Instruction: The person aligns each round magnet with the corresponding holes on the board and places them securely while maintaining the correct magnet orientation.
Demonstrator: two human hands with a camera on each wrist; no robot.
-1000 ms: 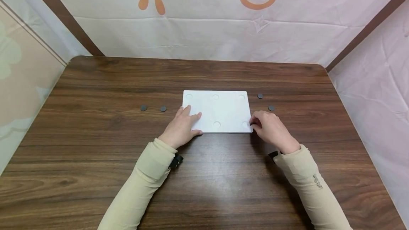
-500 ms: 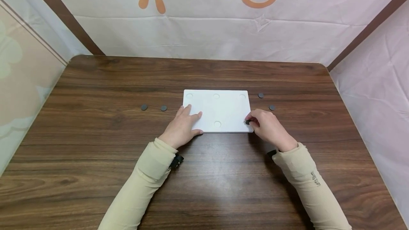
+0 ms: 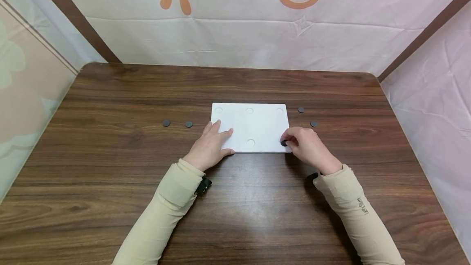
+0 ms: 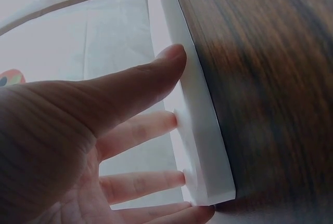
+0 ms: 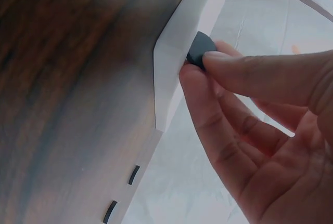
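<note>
A white rectangular board [image 3: 261, 128] with several shallow round recesses lies flat on the table. My left hand [image 3: 209, 144] rests on its left end with the fingers straight, and in the left wrist view the thumb [image 4: 164, 70] touches the front edge. Over the near right corner, my right hand [image 3: 309, 146] pinches a small dark grey disc [image 5: 200, 49] between thumb and forefinger. The disc is tilted, its lower edge at the board's top face. The recess under it is hidden by the disc and fingers.
Two loose dark discs, one [image 3: 166, 123] farther out and one [image 3: 189, 124] closer in, lie left of the board. Two more, a far one [image 3: 301, 110] and a nearer one [image 3: 313, 124], lie to its right. The wooden table [image 3: 250, 207] ends at a fabric wall [image 3: 235, 44].
My right hand has brought the pinched disc slightly left, from the board's right edge to over its near right corner, and lowered it a little. The left hand stays put.
</note>
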